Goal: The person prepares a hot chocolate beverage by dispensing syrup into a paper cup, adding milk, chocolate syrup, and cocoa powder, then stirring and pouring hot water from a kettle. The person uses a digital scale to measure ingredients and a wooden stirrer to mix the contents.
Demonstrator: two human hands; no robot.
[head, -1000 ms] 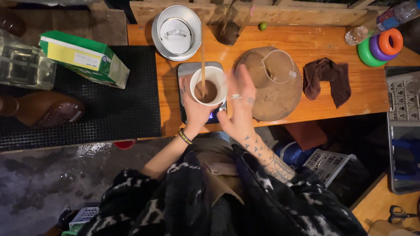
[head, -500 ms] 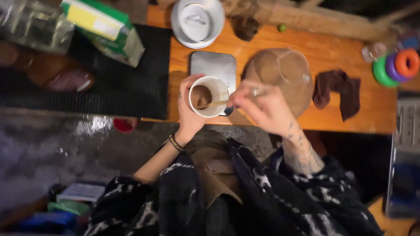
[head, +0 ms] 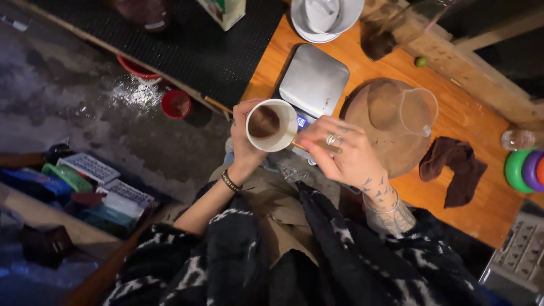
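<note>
Left hand [head: 245,141] grips cup [head: 272,125] off the scale [head: 313,80]; right hand [head: 340,150] pinches stick [head: 218,105], stirring brown contents. Next: steady cup, keep it level.

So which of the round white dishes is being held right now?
The white cup with brown contents, in the left hand; the white bowl sits untouched at the table's far edge.
</note>
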